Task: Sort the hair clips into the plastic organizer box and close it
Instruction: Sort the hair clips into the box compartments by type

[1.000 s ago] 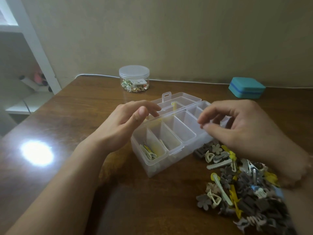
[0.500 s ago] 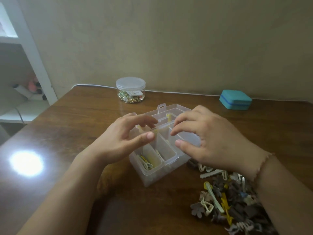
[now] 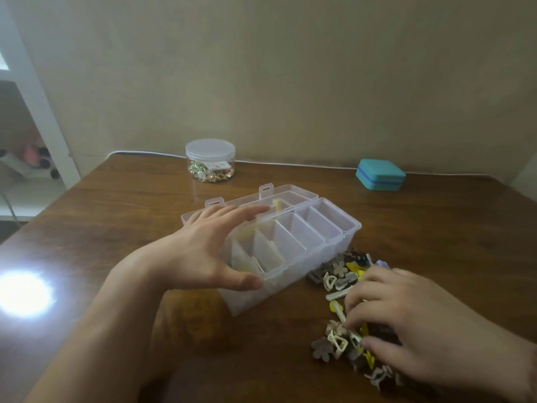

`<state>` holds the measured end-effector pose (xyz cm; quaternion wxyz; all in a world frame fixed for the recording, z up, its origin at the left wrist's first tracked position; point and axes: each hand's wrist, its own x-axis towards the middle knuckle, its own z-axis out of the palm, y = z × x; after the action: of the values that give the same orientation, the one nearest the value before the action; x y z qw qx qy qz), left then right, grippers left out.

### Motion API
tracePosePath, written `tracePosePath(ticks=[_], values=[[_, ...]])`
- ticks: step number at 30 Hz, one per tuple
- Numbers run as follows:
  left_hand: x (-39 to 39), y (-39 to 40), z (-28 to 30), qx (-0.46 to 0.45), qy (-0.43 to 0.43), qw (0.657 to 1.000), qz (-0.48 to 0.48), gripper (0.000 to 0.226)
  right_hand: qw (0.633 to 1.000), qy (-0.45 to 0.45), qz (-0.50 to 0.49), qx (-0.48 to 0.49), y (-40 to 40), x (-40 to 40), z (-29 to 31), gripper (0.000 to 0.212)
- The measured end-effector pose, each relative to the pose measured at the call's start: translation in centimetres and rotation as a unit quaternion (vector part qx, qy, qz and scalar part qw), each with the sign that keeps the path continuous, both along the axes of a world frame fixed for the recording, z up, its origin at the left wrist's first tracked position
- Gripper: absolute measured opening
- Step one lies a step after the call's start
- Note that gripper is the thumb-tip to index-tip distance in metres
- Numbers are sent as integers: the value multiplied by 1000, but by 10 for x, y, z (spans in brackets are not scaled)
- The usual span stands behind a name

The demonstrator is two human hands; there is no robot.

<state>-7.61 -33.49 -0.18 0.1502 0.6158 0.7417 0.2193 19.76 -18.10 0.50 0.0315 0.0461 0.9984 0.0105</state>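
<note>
No text, brand, number or sign can be read anywhere in the frame. The only candidate is a small white label inside the round clear jar (image 3: 210, 160) at the upper middle of the frame, at the back of the desk (image 3: 116, 213), and its markings are too blurred and small to make out.

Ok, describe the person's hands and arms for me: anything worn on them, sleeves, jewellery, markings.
Both are bare. The left hand and its forearm show no sleeve, watch or ring. The right hand has no ring on its fingers; its wrist runs out of view at the edge, so a band there cannot be judged.
</note>
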Motion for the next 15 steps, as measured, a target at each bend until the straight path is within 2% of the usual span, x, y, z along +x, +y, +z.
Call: tracePosePath(ticks=[6, 9, 11, 15], values=[[-2, -3, -1, 17, -38, 999, -1, 100, 995, 57, 41, 73, 3, -3, -11, 19], [-2, -3, -2, 26, -55, 998, 5, 100, 984, 143, 71, 83, 9, -5, -12, 11], [-2, -2, -3, 41, -49, 998, 12, 99, 974, 219, 46, 39, 12, -6, 0, 15], [-2, 2, -5, 48, -14, 999, 13, 102, 929, 340, -17, -148, 10, -29, 27, 16]])
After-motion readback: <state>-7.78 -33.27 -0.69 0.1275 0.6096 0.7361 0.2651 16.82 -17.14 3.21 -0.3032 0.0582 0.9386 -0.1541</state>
